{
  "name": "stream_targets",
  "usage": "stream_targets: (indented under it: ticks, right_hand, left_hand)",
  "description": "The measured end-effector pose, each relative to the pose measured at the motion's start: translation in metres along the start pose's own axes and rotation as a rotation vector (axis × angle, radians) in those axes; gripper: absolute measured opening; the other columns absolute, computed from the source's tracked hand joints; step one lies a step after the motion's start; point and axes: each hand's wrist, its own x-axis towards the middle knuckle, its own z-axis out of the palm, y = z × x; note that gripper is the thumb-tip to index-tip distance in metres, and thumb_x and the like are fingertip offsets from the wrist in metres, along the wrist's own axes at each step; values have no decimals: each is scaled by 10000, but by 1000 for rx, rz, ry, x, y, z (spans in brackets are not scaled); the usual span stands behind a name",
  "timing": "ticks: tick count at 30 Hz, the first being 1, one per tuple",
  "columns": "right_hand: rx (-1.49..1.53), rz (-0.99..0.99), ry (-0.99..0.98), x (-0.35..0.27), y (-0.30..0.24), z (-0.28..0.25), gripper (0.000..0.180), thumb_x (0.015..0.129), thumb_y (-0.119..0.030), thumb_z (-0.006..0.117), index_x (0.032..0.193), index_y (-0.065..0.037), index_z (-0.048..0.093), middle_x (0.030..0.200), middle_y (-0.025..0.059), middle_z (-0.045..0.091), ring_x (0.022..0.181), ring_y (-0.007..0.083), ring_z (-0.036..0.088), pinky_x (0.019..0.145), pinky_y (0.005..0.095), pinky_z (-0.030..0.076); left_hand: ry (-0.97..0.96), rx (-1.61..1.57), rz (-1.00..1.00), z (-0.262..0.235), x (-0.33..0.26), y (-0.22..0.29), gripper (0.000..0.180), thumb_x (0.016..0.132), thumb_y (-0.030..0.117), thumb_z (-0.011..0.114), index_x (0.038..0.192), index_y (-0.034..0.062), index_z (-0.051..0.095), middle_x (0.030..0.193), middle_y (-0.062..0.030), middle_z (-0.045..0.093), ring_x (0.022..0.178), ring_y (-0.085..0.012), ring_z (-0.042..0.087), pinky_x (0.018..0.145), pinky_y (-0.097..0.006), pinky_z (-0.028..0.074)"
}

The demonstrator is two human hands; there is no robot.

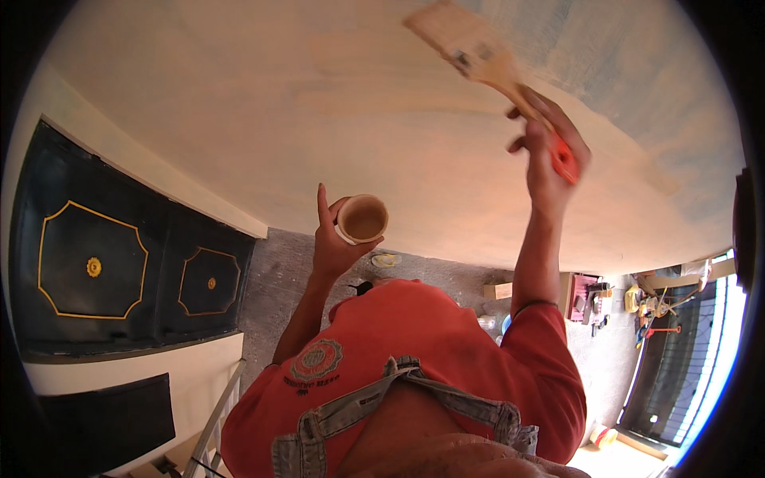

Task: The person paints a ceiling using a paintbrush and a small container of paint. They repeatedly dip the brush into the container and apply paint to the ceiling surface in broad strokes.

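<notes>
A wide flat paintbrush point(498, 70) with a wooden handle and a red end is gripped in my right hand point(550, 151), raised at the upper right. Its broad bristles point up and left over the wall point(382, 119), which is coated in uneven peach and bluish-grey tones. Whether the bristles touch the wall I cannot tell. Lower and to the left, my left hand point(339, 245) is wrapped round a small round cup point(363, 219), with one finger sticking up beside it. The cup's open top faces me, and its inside looks tan.
On the left are dark door panels point(96, 263) with gold trim. A metal ladder rail point(217, 414) stands at lower left. Grey floor point(275, 279) shows below. A wooden block point(499, 291), a maroon crate point(582, 299) and assorted tools lie to the right, near a barred opening point(693, 350).
</notes>
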Motion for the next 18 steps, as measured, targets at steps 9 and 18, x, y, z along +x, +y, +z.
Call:
stream_targets:
  ticks: [9,18]
  right_hand:
    - [144,113,-142,44,28,41,275,930,-9,662,1204,-3,692,1067,114,716,936,174,721,696,276,634]
    - [-64,55,-311,68,39,44,267,955,-53,649,1215,-40,709,1076,85,735,916,149,717,692,267,613]
  left_hand:
    - [83,-5,-25,0,-13,3,1338,658,167,945,1588,58,-10,1324,-162,599,1204,-295,618,1001,-446,523]
    - [93,-2,-20,-4,-10,-2,1329,653,129,937,1588,53,-5,1320,-167,599,1201,-297,617,1010,-437,510]
